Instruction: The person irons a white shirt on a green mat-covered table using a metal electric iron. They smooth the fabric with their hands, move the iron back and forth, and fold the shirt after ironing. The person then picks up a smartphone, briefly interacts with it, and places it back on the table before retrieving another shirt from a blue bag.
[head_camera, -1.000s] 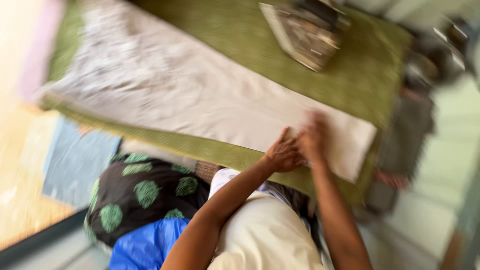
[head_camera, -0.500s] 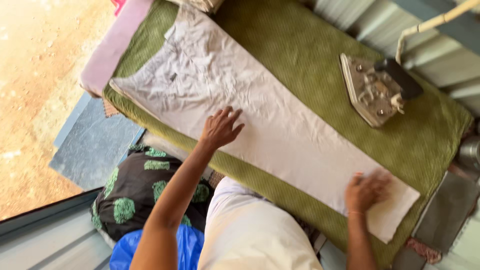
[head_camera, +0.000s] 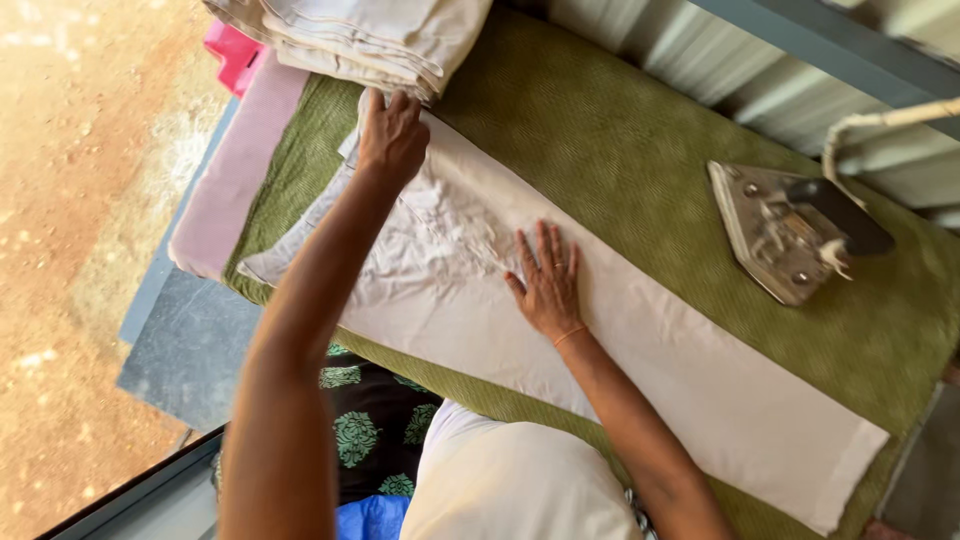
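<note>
- Pressing flat with the right hand (head_camera: 546, 283), palm down and fingers spread wide on the pale cloth (head_camera: 640, 350); nothing is gripped, the hand only bears on the fabric about mid-length.
- Left hand (head_camera: 392, 135) sits at the cloth's crumpled far end, fingers curled down onto it. Whether they pinch a fold or merely push, I cannot tell.
- Cloth lies lengthwise across the green pad (head_camera: 620, 150), a long narrow strip: smooth from the right hand toward the iron's side, wrinkled between the two hands.
- Handling, as a judgement: light, thin, limp fabric, no stiffness of its own. It should slide easily over the pad and rumple under any sideways drag. Best held at an end or a long hem with a flat palm anchoring the middle.
- Iron (head_camera: 785, 230) rests beyond the cloth on the pad, well apart from the right hand, soleplate tipped into view, cord (head_camera: 880, 120) looping away from it.
- Folded stack (head_camera: 350, 35) of pale fabric sits just beyond the left hand, near touching the cloth's end.
- Edges: the cloth's near hem runs close to the pad's near edge, where the person's body stands.
- Open room: a broad bare stretch of pad between cloth and iron; pink padding (head_camera: 235, 170) shows past the cloth's crumpled end.
</note>
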